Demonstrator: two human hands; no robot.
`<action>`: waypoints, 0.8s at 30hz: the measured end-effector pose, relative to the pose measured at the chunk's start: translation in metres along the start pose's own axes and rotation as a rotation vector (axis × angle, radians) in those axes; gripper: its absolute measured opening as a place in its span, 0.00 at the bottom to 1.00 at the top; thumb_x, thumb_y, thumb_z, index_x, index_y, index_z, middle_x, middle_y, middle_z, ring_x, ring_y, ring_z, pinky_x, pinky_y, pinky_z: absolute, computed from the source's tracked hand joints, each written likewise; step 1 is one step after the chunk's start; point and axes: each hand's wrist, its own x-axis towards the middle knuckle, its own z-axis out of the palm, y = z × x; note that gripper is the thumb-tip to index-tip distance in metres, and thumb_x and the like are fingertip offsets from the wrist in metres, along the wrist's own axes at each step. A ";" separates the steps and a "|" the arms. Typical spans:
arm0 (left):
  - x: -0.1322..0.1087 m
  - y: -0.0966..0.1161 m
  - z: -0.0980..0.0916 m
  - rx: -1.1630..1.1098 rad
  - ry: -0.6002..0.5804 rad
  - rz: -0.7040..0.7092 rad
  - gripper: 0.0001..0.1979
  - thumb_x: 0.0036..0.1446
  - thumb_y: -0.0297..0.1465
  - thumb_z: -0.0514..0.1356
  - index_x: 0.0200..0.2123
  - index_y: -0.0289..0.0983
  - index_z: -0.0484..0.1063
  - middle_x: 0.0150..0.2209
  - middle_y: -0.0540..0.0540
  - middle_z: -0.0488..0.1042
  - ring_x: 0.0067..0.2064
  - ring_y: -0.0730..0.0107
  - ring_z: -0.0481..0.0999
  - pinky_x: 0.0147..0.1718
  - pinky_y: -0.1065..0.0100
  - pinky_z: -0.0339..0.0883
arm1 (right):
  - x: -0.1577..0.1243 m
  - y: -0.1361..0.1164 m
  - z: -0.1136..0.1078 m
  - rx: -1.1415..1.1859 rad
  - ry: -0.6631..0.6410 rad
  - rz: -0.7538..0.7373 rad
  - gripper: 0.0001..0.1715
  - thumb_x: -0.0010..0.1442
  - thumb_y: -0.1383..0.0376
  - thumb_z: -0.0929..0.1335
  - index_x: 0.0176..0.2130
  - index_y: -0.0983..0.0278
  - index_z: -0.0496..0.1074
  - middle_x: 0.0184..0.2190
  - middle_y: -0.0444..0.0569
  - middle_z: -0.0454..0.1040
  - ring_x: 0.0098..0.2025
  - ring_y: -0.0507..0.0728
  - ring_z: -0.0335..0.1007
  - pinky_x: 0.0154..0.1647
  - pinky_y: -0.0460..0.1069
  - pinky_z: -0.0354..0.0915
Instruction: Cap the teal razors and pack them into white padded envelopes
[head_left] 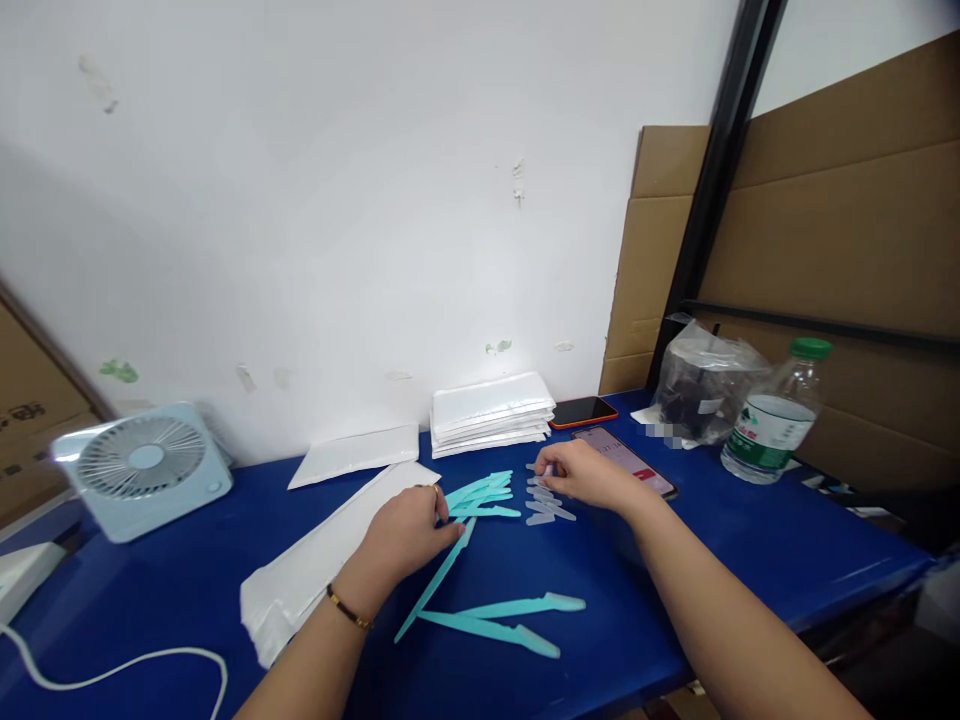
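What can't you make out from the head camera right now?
- Left hand: its fingertips curl under over the teal sticks, so any grip is hidden.
- Right hand: covers part of the clear caps; whether it pinches one is unclear.
- Bag: dark contents, too small to tell; its label is blurred.
- Phone: screen unreadable, partly behind the right hand.

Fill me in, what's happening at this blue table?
A person works with both bare hands at a blue table. The left hand rests on a fanned bunch of teal plastic razor-like sticks. The right hand touches a small pile of clear caps. Three more teal sticks lie nearer the person, two of them capped. White padded mailers, two phones and a small fan sit around.
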 end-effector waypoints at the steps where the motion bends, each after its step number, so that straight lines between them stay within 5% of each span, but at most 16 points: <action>1: -0.004 0.001 0.000 0.017 -0.058 -0.004 0.13 0.44 0.43 0.60 0.28 0.40 0.71 0.29 0.49 0.73 0.31 0.65 0.71 0.24 0.70 0.55 | 0.000 -0.003 0.001 0.017 0.002 -0.033 0.08 0.53 0.67 0.64 0.32 0.65 0.73 0.27 0.47 0.74 0.28 0.52 0.66 0.27 0.44 0.57; 4: -0.012 0.008 0.002 0.029 -0.153 0.027 0.07 0.44 0.38 0.61 0.23 0.40 0.71 0.26 0.50 0.73 0.29 0.67 0.71 0.22 0.71 0.53 | 0.000 -0.015 0.010 0.083 -0.034 -0.144 0.09 0.54 0.65 0.64 0.33 0.65 0.74 0.29 0.47 0.73 0.29 0.51 0.66 0.29 0.44 0.59; 8: -0.013 0.022 0.010 -0.024 -0.113 0.106 0.06 0.48 0.35 0.58 0.26 0.40 0.72 0.27 0.50 0.74 0.29 0.70 0.71 0.24 0.71 0.53 | 0.000 -0.031 0.024 0.133 -0.181 -0.249 0.16 0.51 0.58 0.69 0.39 0.62 0.74 0.33 0.47 0.73 0.29 0.50 0.65 0.28 0.43 0.59; 12: -0.004 0.029 0.014 -0.005 -0.053 0.183 0.06 0.50 0.34 0.58 0.29 0.39 0.72 0.29 0.48 0.74 0.31 0.69 0.71 0.26 0.70 0.55 | 0.001 -0.030 0.026 0.068 -0.277 -0.265 0.09 0.53 0.62 0.68 0.32 0.63 0.76 0.28 0.45 0.73 0.28 0.50 0.66 0.27 0.43 0.56; 19: 0.005 0.026 0.009 -0.045 0.135 0.161 0.09 0.51 0.34 0.59 0.38 0.41 0.71 0.36 0.48 0.73 0.39 0.67 0.70 0.35 0.69 0.58 | 0.002 -0.003 0.006 -0.001 0.019 -0.052 0.10 0.54 0.63 0.66 0.34 0.64 0.76 0.30 0.49 0.76 0.31 0.54 0.69 0.31 0.45 0.59; 24: -0.012 0.038 0.009 -0.213 -0.165 0.355 0.13 0.45 0.43 0.62 0.32 0.42 0.73 0.32 0.52 0.73 0.33 0.71 0.70 0.28 0.73 0.58 | 0.002 -0.004 0.002 -0.010 0.075 -0.027 0.10 0.54 0.64 0.65 0.34 0.64 0.76 0.31 0.49 0.76 0.31 0.54 0.70 0.31 0.46 0.60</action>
